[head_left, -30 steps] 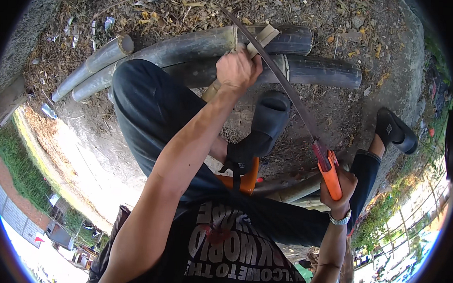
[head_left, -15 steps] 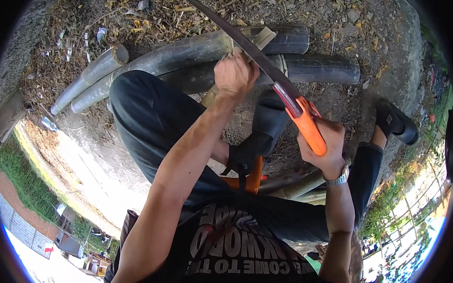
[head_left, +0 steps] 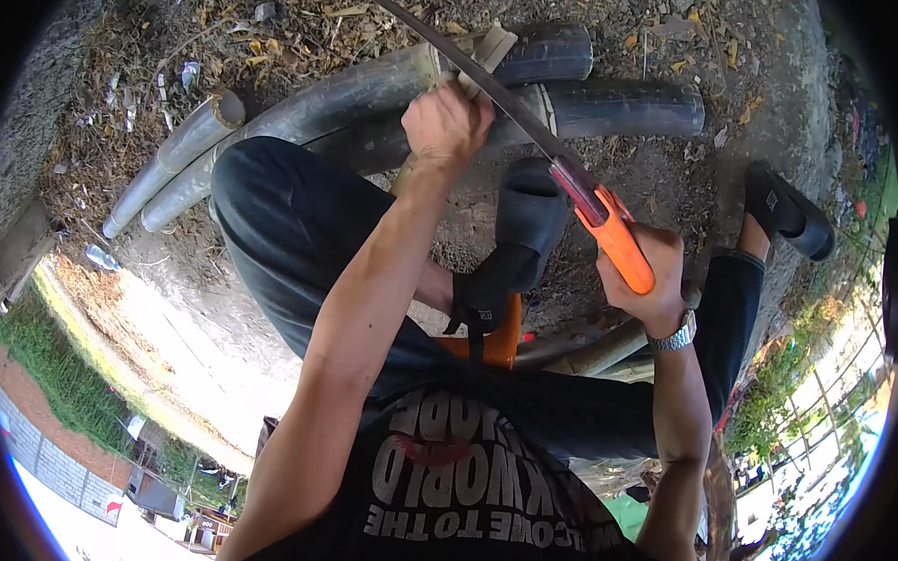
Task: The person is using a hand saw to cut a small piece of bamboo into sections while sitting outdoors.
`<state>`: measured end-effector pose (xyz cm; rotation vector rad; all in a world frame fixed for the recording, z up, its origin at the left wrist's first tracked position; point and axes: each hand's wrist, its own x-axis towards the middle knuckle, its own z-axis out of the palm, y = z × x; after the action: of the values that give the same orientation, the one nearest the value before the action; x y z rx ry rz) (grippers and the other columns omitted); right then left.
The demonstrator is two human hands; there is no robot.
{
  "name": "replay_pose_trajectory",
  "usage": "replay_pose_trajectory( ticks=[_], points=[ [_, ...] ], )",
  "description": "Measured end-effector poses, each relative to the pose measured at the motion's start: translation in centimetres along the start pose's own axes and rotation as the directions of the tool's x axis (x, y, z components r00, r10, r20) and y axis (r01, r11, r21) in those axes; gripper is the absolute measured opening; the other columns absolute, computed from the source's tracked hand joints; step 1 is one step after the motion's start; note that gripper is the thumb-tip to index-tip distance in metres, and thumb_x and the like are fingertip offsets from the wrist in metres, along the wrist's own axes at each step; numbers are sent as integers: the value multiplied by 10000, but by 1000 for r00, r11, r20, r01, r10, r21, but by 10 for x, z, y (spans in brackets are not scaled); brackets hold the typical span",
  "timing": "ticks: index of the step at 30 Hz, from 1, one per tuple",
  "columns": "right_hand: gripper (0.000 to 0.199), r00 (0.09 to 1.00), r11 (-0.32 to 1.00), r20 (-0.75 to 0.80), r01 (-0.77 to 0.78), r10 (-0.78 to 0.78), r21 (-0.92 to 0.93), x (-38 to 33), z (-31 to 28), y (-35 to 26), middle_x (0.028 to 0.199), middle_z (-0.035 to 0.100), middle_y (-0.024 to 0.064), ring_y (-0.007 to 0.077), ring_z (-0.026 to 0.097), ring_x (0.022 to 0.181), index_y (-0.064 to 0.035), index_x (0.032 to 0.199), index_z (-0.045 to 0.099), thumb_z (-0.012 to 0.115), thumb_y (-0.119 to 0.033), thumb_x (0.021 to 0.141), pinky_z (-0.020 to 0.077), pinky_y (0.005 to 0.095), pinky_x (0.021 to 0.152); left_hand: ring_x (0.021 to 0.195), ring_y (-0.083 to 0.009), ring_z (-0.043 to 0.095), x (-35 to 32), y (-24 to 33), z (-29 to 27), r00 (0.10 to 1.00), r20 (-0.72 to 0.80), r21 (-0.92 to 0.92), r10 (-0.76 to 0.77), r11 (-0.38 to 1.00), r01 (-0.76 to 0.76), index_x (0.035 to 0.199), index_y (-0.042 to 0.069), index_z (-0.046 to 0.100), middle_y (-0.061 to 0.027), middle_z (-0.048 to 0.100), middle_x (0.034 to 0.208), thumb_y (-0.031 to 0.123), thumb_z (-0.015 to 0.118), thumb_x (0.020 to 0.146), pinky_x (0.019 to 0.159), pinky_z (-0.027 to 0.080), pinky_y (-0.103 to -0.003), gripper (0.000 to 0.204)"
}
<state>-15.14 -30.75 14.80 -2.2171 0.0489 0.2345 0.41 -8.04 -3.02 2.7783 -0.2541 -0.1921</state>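
Bamboo pole (head_left: 377,90), stiff, smooth and heavy, lies at twelve o'clock, left hand (head_left: 447,124) clenched around it near the cut; right hand (head_left: 639,277) grips the saw's orange handle (head_left: 616,242).

- My left hand (head_left: 447,122) rests on the bamboo poles (head_left: 377,90), which lie across the ground ahead of my knees.
- The saw (head_left: 533,135) crosses over those poles, its handle in my right hand (head_left: 642,277), right of my left shoe (head_left: 525,219).
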Motion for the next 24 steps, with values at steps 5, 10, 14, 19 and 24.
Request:
replay_pose_trajectory(
  ticks=[5,10,14,19,24],
  points=[
    [81,996,994,-23,-82,81,-72,-71,-48,-23,700,615,143,348,613,567,-16,816,650,687,-15,744,510,385,557,632,-419,685,-3,31,-8,994,-113,-39,-6,999,2,791,60,596,-185,671,643,413,679,858,609,566,-515,369],
    [138,994,996,-86,70,-65,52,21,13,6,672,594,130,342,594,551,-22,791,626,751,-61,746,485,372,540,677,-393,695,-7,10,-3,980,182,-6,-86,996,89,876,48,637,-166,698,730,471,693,842,654,553,-509,428],
    [91,998,998,-40,55,-55,3,1,12,-20,663,608,125,318,632,564,-8,811,656,724,-25,753,494,359,550,612,-348,625,-26,9,-1,989,-79,-3,125,992,-125,905,66,621,-128,640,737,438,735,802,612,509,-473,403],
    [111,994,999,-106,-34,31,-34,32,-29,-26,618,558,106,267,570,478,3,802,652,737,-30,738,456,326,495,783,-359,621,-11,33,5,996,-48,-160,-69,985,61,957,57,648,-152,640,850,322,726,719,719,546,-467,365],
    [143,999,1000,-41,7,-8,-28,31,-25,-16,629,558,121,304,563,483,-20,765,602,738,-42,730,461,356,497,1094,-376,576,-17,24,-11,931,-365,-185,-30,982,-41,1227,68,652,-174,634,1173,572,744,736,940,454,-495,710]
  ],
)
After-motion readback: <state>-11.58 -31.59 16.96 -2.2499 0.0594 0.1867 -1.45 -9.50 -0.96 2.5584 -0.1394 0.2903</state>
